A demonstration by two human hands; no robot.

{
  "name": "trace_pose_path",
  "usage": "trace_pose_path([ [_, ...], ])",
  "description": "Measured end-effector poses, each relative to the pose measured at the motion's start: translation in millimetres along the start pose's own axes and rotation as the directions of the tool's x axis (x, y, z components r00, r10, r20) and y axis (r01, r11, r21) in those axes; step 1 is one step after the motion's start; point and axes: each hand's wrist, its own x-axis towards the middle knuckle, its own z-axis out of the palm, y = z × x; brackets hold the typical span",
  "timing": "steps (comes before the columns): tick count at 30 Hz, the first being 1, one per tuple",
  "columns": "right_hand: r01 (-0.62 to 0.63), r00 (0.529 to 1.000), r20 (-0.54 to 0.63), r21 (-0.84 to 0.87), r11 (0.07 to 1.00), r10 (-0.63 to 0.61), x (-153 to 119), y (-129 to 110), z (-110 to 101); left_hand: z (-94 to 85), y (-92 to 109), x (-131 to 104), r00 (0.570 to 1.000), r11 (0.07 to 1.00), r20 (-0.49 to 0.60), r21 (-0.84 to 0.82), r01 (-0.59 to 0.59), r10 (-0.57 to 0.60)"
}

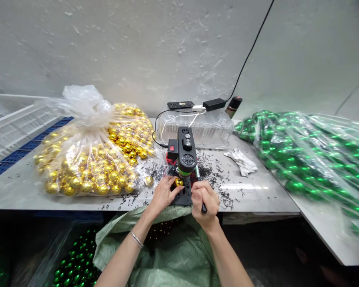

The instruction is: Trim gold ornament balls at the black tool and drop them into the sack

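Observation:
My left hand [164, 194] pinches a shiny gold ball [178, 182] between thumb and fingers, right under the head of a small black machine [187, 153]. A lit red switch is on the machine's left side. My right hand [206, 201] is wrapped round a lever handle [204, 208] with a black end, on the machine's right. Small black scraps [211, 175] lie thickly about the machine's base. Below my hands an open green woven sack [173, 255] hangs at the table edge, with gold balls dimly visible inside.
Clear bags of gold balls [92, 171] lie at the left, beside a white crate [14, 127]. A large bag of green balls [311, 155] fills the right. Behind the machine stands a clear plastic box [203, 131] with cables and a power adapter [214, 104]. White gloves [242, 161] lie nearby.

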Motion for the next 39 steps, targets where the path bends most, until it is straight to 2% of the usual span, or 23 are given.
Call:
trace_pose_path([
  [4,0.009,1.0,-0.01,0.015,1.0,-0.009,-3,0,2,7.1,-7,-3,0.997,0.998,-0.051,0.011,-0.054,0.055],
  [8,-0.004,1.0,-0.009,0.024,1.0,0.004,-6,2,3,11.1,-11,-4,0.996,0.997,-0.051,0.001,-0.074,0.074],
  [17,0.015,1.0,-0.004,-0.052,0.999,-0.016,-28,10,9,10.5,-10,-4,0.996,0.997,-0.051,0.005,-0.079,0.079],
  [22,0.039,0.997,-0.062,-0.034,0.999,-0.041,-37,18,16,10.7,-9,-5,0.993,0.996,-0.075,0.008,-0.089,0.09],
  [26,0.016,0.998,-0.058,-0.02,1.0,-0.017,-41,21,18,10.7,-9,-5,0.992,0.995,-0.084,-0.003,-0.097,0.097],
  [31,-0.001,0.999,-0.037,-0.027,1.0,0.0,-44,21,18,10.1,-8,-5,0.995,0.997,-0.055,-0.003,-0.08,0.08],
  [35,0.052,0.998,-0.018,-0.029,0.998,-0.052,-46,22,19,9.2,-7,-4,0.997,0.998,-0.046,-0.007,-0.062,0.061],
  [39,0.06,0.997,-0.041,-0.021,0.998,-0.06,-33,16,15,9.4,-7,0,0.998,0.998,-0.045,-0.027,-0.054,0.053],
])
